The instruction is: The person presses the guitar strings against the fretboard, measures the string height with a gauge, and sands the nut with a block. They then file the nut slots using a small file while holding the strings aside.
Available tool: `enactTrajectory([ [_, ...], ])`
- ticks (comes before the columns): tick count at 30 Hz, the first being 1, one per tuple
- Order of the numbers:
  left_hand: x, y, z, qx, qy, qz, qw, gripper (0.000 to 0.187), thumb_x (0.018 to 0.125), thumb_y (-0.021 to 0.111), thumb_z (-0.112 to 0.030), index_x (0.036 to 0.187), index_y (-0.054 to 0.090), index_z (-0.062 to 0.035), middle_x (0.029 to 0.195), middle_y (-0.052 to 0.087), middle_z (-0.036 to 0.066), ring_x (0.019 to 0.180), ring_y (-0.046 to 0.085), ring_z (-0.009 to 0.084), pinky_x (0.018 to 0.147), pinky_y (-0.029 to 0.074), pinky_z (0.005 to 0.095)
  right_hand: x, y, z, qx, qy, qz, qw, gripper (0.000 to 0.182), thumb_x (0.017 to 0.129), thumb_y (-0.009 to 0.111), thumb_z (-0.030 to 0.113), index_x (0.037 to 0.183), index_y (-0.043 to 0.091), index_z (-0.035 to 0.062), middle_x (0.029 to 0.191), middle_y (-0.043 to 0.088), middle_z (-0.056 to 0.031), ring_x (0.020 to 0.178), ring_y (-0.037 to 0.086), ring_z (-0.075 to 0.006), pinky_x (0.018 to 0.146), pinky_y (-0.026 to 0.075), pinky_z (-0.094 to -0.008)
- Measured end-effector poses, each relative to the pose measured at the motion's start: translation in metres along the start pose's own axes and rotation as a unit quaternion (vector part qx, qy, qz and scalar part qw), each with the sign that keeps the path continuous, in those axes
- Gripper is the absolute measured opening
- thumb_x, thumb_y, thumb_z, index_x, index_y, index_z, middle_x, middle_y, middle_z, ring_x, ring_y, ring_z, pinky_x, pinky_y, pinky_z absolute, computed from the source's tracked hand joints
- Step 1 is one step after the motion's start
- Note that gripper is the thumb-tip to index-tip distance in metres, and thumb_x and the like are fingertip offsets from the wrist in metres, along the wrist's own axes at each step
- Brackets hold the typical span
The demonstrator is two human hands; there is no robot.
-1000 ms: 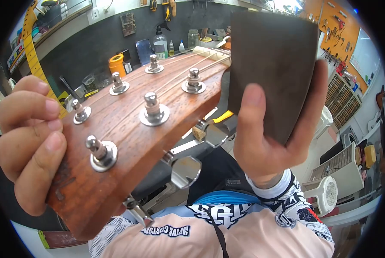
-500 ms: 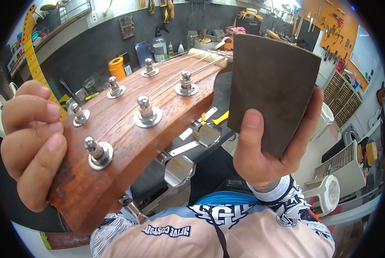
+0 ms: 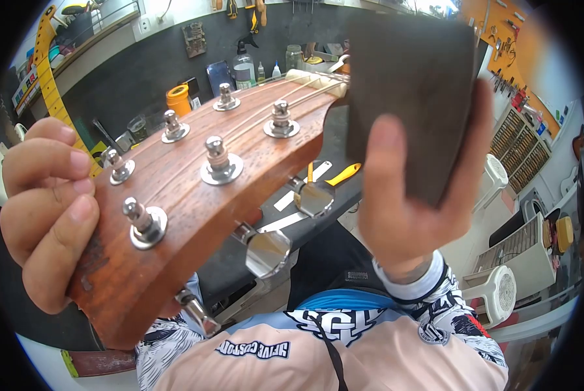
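A brown wooden guitar headstock [image 3: 181,195] fills the left and centre, with several metal string posts on its face and silver tuning knobs along its lower edge. My left hand [image 3: 47,208] is wrapped round the headstock's far end at the left. On the right, my right hand [image 3: 422,189] grips a dark grey-brown sheet [image 3: 412,91] between thumb and fingers, upright and apart from the headstock. Motion blurs this hand. Strings run over a pale nut [image 3: 315,81] at the headstock's upper right.
On the dark bench lie a yellow-handled tool [image 3: 344,174] and metal rulers [image 3: 282,223]. Behind stand an orange container [image 3: 178,100] and a spray bottle [image 3: 243,68]. A yellow guitar neck [image 3: 52,91] rises at the left. White stools [image 3: 498,293] stand at the right.
My right hand has moved upward with the dark sheet, which now looks blurred. The headstock has shifted slightly, with its near end a little higher.
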State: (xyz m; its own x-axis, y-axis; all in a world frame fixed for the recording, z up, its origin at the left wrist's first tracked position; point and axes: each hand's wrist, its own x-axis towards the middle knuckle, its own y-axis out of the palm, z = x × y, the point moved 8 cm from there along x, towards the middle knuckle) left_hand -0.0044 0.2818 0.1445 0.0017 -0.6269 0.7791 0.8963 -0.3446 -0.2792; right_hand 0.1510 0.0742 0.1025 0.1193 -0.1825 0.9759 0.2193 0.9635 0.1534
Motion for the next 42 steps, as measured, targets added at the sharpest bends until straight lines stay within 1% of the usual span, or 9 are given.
enactTrajectory([
  [4, -0.009, -0.004, 0.008, 0.012, 0.016, 0.004, 1.0, 0.034, 0.086, 0.07, -0.023, 0.11, 0.054, -0.0044, 0.093, 0.053, 0.011, 0.085, 0.056, 0.0285, 0.078, 0.051, 0.0518, 0.038, -0.011, -0.016, -0.023, -0.007, -0.135, 0.991, 0.06, 0.092, 0.073, 0.006, 0.144, 0.048, -0.0095, 0.125, 0.067, -0.0153, 0.106, 0.066, -0.0183, 0.094, 0.052, -0.0284],
  [10, -0.004, -0.004, 0.014, -0.019, 0.018, -0.025, 0.999, 0.036, 0.08, 0.08, -0.016, 0.101, 0.055, -0.0013, 0.084, 0.054, 0.011, 0.082, 0.06, 0.0299, 0.075, 0.055, 0.0524, 0.009, -0.045, -0.057, 0.054, 0.076, -0.116, 0.989, 0.063, 0.092, 0.074, 0.003, 0.146, 0.044, -0.0096, 0.133, 0.062, -0.0179, 0.113, 0.064, -0.0193, 0.097, 0.05, -0.0287],
  [20, -0.015, -0.011, 0.026, -0.002, -0.021, 0.029, 0.999, 0.029, 0.084, 0.076, -0.016, 0.101, 0.058, -0.0017, 0.085, 0.057, 0.013, 0.084, 0.062, 0.0327, 0.074, 0.054, 0.0523, -0.029, -0.107, -0.138, -0.112, 0.149, -0.035, 0.982, 0.055, 0.097, 0.066, 0.004, 0.148, 0.046, -0.0043, 0.141, 0.059, -0.0129, 0.118, 0.062, -0.0176, 0.101, 0.048, -0.0289],
  [25, -0.038, -0.014, 0.002, 0.105, -0.135, 0.139, 0.975, 0.058, 0.085, 0.079, -0.047, 0.107, 0.059, 0.0024, 0.091, 0.061, 0.017, 0.092, 0.065, 0.0385, 0.078, 0.056, 0.0487, -0.041, -0.119, -0.173, -0.151, 0.181, 0.021, 0.972, 0.051, 0.099, 0.069, 0.013, 0.144, 0.053, -0.0031, 0.137, 0.063, -0.0126, 0.115, 0.063, -0.0167, 0.099, 0.049, -0.0281],
  [26, -0.049, -0.014, -0.002, 0.109, -0.148, 0.154, 0.971, 0.048, 0.085, 0.081, -0.034, 0.109, 0.059, 0.0018, 0.096, 0.064, 0.018, 0.094, 0.066, 0.0387, 0.081, 0.056, 0.0481, -0.041, -0.12, -0.175, -0.171, 0.174, 0.028, 0.969, 0.051, 0.098, 0.07, 0.014, 0.143, 0.054, -0.0034, 0.137, 0.063, -0.0125, 0.114, 0.063, -0.0172, 0.099, 0.049, -0.0282],
  [28, -0.071, -0.015, -0.013, 0.141, -0.2, 0.192, 0.951, 0.064, 0.059, 0.094, -0.02, 0.112, 0.062, -0.0028, 0.099, 0.067, 0.015, 0.098, 0.066, 0.0359, 0.081, 0.056, 0.0409, -0.044, -0.124, -0.177, -0.214, 0.159, 0.045, 0.963, 0.05, 0.098, 0.071, 0.016, 0.141, 0.055, -0.0042, 0.136, 0.063, -0.0123, 0.114, 0.064, -0.0181, 0.099, 0.05, -0.0286],
  [38, -0.177, -0.004, -0.038, 0.167, -0.344, 0.271, 0.883, 0.047, 0.068, 0.086, -0.002, 0.108, 0.062, -0.0045, 0.109, 0.068, 0.014, 0.107, 0.064, 0.0343, 0.091, 0.053, 0.0425, -0.071, -0.134, -0.212, -0.174, 0.173, 0.08, 0.966, 0.05, 0.093, 0.077, 0.017, 0.134, 0.061, -0.0063, 0.133, 0.063, -0.0166, 0.113, 0.064, -0.0185, 0.097, 0.051, -0.0286],
  [40, -0.184, -0.003, -0.034, 0.17, -0.359, 0.262, 0.88, 0.048, 0.063, 0.087, -0.006, 0.104, 0.063, -0.0038, 0.107, 0.069, 0.013, 0.103, 0.064, 0.0351, 0.088, 0.053, 0.0429, -0.07, -0.135, -0.214, -0.307, -0.01, 0.167, 0.937, 0.044, 0.094, 0.076, 0.015, 0.134, 0.064, 0.002, 0.131, 0.064, -0.0154, 0.112, 0.064, -0.0194, 0.096, 0.052, -0.0289],
  [42, -0.195, -0.004, -0.035, 0.169, -0.369, 0.26, 0.876, 0.046, 0.064, 0.084, 0.0, 0.104, 0.063, -0.0039, 0.108, 0.069, 0.013, 0.104, 0.064, 0.0345, 0.088, 0.053, 0.043, -0.065, -0.13, -0.205, -0.319, 0.001, 0.165, 0.933, 0.041, 0.094, 0.073, 0.01, 0.135, 0.066, 0.0115, 0.131, 0.064, -0.0147, 0.112, 0.065, -0.0213, 0.096, 0.052, -0.0298],
])
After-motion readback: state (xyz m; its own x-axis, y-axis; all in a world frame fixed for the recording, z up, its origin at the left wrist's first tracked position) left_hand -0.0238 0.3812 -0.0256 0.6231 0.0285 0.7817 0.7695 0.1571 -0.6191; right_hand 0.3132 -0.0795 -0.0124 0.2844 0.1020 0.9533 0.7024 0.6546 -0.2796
